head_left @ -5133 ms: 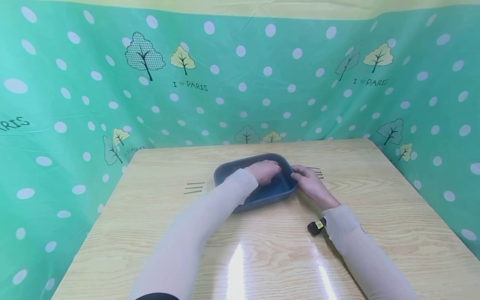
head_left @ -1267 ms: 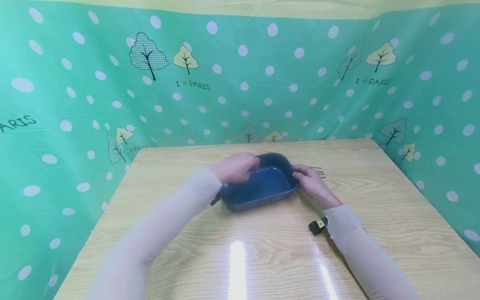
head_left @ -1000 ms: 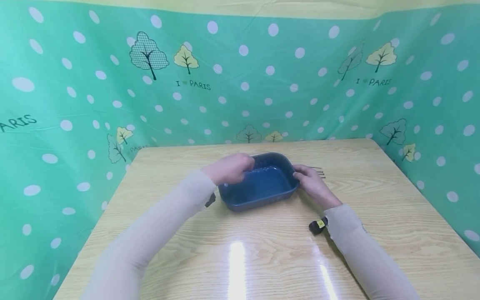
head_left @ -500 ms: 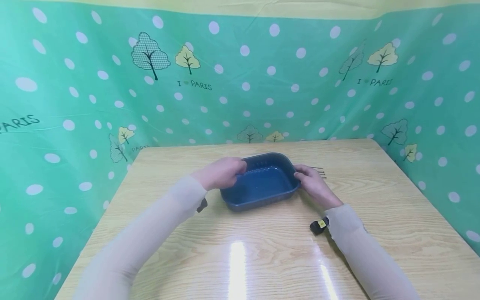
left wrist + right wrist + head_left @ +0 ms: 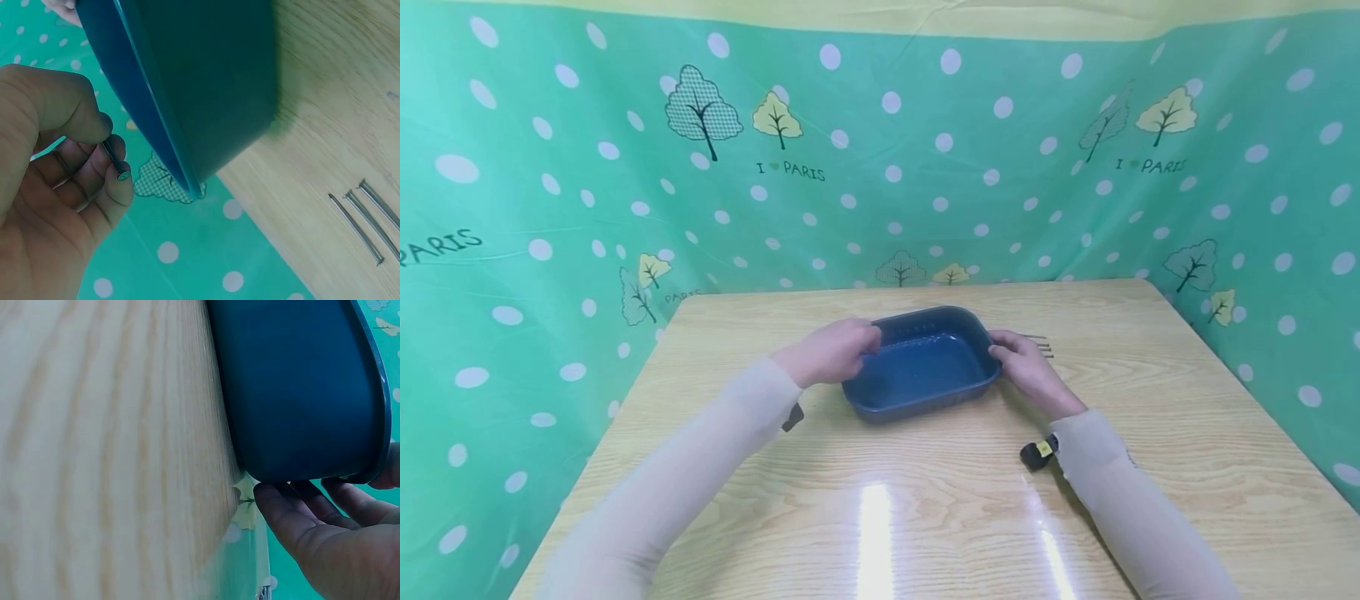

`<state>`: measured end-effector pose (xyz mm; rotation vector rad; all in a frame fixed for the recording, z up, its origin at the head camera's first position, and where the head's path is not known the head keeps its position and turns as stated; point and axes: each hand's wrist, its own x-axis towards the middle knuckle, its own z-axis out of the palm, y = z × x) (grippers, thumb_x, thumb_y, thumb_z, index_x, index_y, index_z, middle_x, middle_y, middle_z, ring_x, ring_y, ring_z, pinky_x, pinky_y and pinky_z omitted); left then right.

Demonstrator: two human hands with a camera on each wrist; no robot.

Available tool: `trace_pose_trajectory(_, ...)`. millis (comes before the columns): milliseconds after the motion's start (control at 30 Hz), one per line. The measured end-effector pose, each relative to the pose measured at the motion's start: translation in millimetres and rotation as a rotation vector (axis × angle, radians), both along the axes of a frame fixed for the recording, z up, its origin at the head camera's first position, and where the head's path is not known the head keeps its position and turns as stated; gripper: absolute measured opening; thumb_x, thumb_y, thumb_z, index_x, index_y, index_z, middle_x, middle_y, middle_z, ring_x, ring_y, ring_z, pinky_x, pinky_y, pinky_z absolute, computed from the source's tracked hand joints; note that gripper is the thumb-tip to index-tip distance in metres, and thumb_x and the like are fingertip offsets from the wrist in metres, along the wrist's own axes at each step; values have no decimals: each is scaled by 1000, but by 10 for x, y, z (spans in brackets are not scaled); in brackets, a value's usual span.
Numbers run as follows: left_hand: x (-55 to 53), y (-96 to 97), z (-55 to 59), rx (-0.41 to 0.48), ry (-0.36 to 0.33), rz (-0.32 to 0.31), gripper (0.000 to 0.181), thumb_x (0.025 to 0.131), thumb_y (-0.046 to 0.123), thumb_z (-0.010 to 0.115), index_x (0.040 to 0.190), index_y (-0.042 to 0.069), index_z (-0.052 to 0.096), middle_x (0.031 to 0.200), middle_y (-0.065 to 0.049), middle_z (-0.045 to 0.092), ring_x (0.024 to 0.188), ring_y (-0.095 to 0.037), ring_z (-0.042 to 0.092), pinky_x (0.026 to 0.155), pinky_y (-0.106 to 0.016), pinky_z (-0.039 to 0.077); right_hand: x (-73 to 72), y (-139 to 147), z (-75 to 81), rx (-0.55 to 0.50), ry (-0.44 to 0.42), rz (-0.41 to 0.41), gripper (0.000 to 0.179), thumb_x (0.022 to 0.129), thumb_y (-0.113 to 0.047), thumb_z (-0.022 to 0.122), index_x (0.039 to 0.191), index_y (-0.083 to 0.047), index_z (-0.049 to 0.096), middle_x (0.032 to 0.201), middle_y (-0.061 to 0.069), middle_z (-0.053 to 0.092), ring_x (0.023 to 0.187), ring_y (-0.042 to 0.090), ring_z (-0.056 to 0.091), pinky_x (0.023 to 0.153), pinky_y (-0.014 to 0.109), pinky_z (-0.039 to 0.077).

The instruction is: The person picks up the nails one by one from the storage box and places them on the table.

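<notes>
A dark blue plastic tub [image 5: 917,407] with rounded corners sits on the table, its inside showing no loose items. My left hand [image 5: 831,350] is over the tub's left end, pinching a nail [image 5: 114,157] between thumb and fingers; the nail's flat head sticks out in the left wrist view. Three loose nails [image 5: 361,226] lie on the wood outside that end, hidden behind the left hand and forearm in the head view. My right hand [image 5: 1030,375] grips the tub's right end, thumb at the rim and fingers against the outer wall [image 5: 306,394].
Several more nails [image 5: 1047,347] lie on the table just beyond my right hand, partly covered by it. A green dotted cloth [image 5: 940,183] hangs behind and at both sides of the wooden table [image 5: 955,492]. Black wrist cameras hang under both sleeves.
My left hand has drawn back from inside the tub, leftward to its left end, its forearm now covering the left-hand nails seen before. The right hand has kept its hold; the tub stays put.
</notes>
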<state>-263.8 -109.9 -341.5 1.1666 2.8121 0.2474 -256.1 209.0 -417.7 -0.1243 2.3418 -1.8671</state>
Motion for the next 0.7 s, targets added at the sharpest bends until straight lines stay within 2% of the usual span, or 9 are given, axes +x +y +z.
trace_pose_trajectory(300, 23, -125, -29, 17, 2, 30, 23, 76, -2, 69, 96, 8, 64, 96, -5, 63, 91, -19, 60, 82, -30, 52, 2, 5, -11, 13, 8, 7, 42, 98, -6, 39, 138, 8, 41, 141, 25, 42, 128, 35, 42, 105, 46, 38)
trace_pose_trajectory(467, 41, -196, -62, 29, 13, 30, 22, 78, -6, 62, 94, 10, 64, 93, -3, 62, 88, -17, 60, 81, -30, 52, -5, 11, -15, 17, -5, 6, 43, 99, -7, 39, 139, 8, 39, 142, 25, 40, 130, 35, 41, 106, 46, 37)
trace_pose_trajectory(700, 99, -314, -76, 48, -19, 51, 31, 74, -12, 58, 96, 9, 63, 99, -7, 65, 91, -19, 61, 82, -31, 53, 12, -1, 7, 1, -12, 9, 42, 99, -7, 39, 139, 7, 40, 142, 23, 40, 131, 34, 39, 107, 45, 36)
